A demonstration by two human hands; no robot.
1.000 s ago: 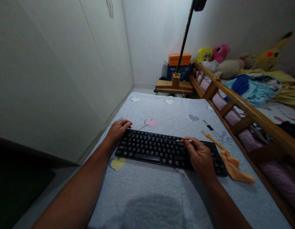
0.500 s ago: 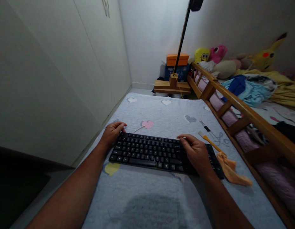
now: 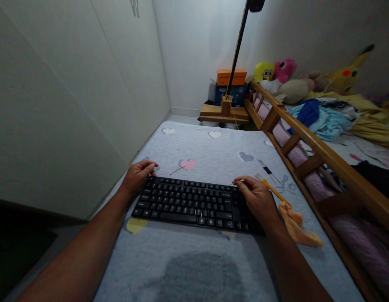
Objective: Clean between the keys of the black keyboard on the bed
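Note:
A black keyboard (image 3: 184,201) lies flat on the heart-patterned cover. My left hand (image 3: 136,178) is at its far left corner, fingers curled and closed at the edge. Over the right side of the keys, my right hand (image 3: 255,197) pinches a thin cotton swab (image 3: 236,182) between thumb and fingers, hiding part of the number pad. A second cotton swab (image 3: 177,169) lies beyond the keyboard, by a pink heart print. To the right are a yellow-handled brush (image 3: 274,191), an orange cloth (image 3: 291,220) and tweezers with a black band (image 3: 267,170).
A wooden bed rail (image 3: 310,132) runs along the right side, with clothes and plush toys behind it. White cupboard doors (image 3: 87,84) stand to the left. At the far end is a wooden stand (image 3: 225,111) with a black pole, near stacked boxes (image 3: 232,77).
The view has shifted a little, so the scene sits further left in the picture. Both hands stay at about the same places on the keyboard, and the swab is still in the right one.

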